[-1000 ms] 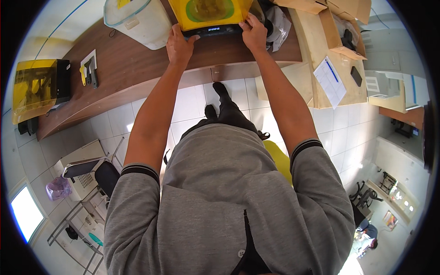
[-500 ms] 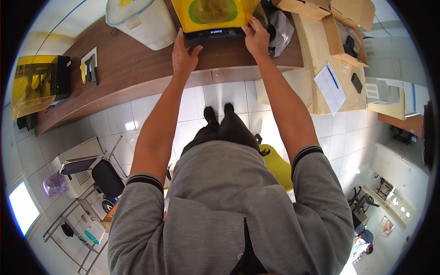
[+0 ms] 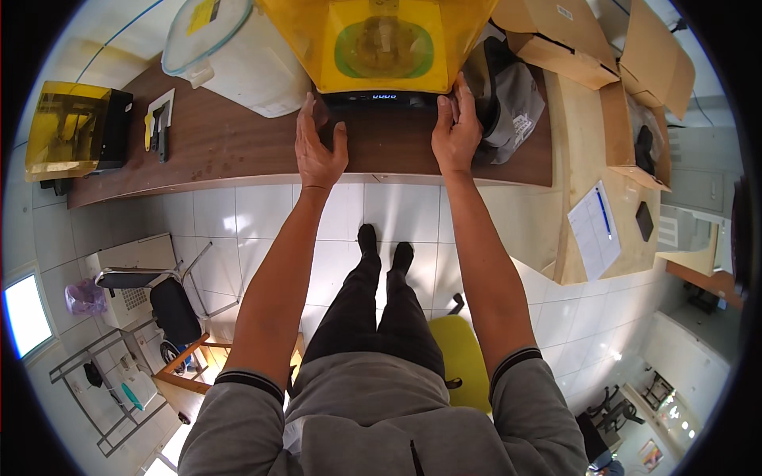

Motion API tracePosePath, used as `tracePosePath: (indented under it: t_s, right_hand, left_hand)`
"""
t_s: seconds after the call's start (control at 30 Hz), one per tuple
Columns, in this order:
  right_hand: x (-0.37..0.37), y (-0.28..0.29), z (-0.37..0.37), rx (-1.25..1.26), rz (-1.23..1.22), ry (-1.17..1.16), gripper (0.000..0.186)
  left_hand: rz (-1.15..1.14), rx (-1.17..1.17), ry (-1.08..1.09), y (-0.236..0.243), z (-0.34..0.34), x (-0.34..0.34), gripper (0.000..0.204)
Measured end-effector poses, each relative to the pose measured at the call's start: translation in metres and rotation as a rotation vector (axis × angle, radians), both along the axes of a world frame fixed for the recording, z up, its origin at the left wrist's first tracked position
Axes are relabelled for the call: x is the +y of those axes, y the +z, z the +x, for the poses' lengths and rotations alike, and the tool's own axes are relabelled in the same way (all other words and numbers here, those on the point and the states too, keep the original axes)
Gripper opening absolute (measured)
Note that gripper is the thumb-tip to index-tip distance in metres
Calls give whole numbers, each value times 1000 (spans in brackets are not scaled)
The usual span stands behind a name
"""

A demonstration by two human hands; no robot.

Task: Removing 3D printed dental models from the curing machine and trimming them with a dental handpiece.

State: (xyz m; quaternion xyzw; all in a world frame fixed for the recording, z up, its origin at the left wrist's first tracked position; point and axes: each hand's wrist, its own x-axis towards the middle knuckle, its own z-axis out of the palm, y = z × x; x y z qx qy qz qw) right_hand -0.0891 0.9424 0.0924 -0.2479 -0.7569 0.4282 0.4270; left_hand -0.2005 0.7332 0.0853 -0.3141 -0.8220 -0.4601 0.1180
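Dark wood surface [image 3: 238, 143] is pressed by the left hand [image 3: 319, 147], laid flat with fingers spread, nothing gripped, just before the machine's black base [image 3: 381, 99]. The right hand [image 3: 455, 127] is set open against the base's right front corner. The yellow-hooded machine [image 3: 381, 40] is stood at the surface's far middle. A white lidded tub [image 3: 238, 47] is seen to its left, a grey bag [image 3: 512, 99] to its right. A smaller yellow-hooded unit [image 3: 71, 131] is placed far left.
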Motion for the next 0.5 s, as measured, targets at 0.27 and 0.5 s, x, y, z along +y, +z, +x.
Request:
tracePosePath:
  t_s: [0.27,0.5]
  right_hand:
    - [-9,-6,-7,95,135,-92,46]
    - [-1,-6,-9,147,438,-175,46]
  left_hand:
    - [-12,90,48,-2,2,2,63]
    - [101,24,-44,-1,3,5,56]
